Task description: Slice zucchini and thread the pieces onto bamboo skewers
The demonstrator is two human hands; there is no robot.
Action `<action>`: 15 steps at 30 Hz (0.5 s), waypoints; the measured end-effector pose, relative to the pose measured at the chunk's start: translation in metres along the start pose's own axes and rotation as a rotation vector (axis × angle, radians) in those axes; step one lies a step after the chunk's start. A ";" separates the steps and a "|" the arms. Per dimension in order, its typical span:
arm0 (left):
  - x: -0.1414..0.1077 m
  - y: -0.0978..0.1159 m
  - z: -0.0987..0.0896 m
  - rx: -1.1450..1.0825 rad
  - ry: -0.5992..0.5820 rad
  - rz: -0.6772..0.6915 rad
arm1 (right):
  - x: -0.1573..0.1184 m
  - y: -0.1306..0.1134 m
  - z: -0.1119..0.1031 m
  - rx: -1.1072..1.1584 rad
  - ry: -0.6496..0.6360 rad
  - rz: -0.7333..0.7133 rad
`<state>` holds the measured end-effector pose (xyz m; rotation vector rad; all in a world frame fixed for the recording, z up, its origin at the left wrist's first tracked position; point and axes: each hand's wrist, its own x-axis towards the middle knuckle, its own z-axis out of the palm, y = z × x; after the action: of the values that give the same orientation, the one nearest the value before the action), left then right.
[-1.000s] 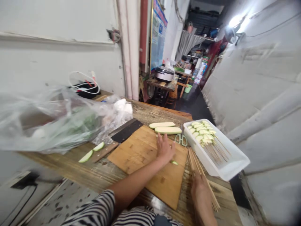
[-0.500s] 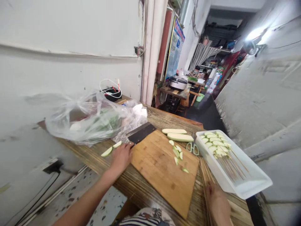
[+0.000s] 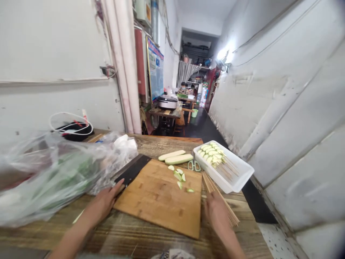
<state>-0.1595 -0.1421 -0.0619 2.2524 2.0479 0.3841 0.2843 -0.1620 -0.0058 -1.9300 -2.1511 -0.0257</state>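
My left hand (image 3: pixel 104 203) is closed around the handle of a black-bladed cleaver (image 3: pixel 132 171), at the left edge of a bamboo cutting board (image 3: pixel 159 203). My right hand (image 3: pixel 217 212) grips a bundle of thin bamboo skewers (image 3: pixel 219 199) tilted across the table. Pale green cut pieces of a zucchini-like vegetable (image 3: pixel 178 176) lie on the board's far half. Two long peeled strips of the same vegetable (image 3: pixel 175 157) rest at the board's far edge. A thin pale sliver (image 3: pixel 78 217) lies on the table near my left wrist.
A white plastic tray (image 3: pixel 223 167) holds skewered slices at the right, with green-handled scissors (image 3: pixel 194 165) beside it. A plastic bag of greens (image 3: pixel 54 180) fills the table's left side. Walls flank the wooden table (image 3: pixel 167 144), and a narrow corridor runs beyond it.
My left hand has moved from the board to the cleaver's handle. Cut pieces now lie on the board. The whole view has swung as my head turned.
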 end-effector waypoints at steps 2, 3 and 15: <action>-0.001 -0.005 0.000 -0.059 0.063 0.028 | -0.007 -0.024 -0.006 0.059 -0.013 -0.067; -0.003 -0.005 -0.002 -0.080 0.093 0.033 | -0.009 -0.035 -0.009 0.083 -0.017 -0.093; -0.020 0.144 -0.041 -0.053 0.564 0.360 | 0.014 -0.111 -0.011 1.245 -0.261 -0.245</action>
<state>-0.0307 -0.1816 0.0066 2.7051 1.7696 1.2039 0.1762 -0.1642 0.0242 -0.9457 -1.7381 1.2369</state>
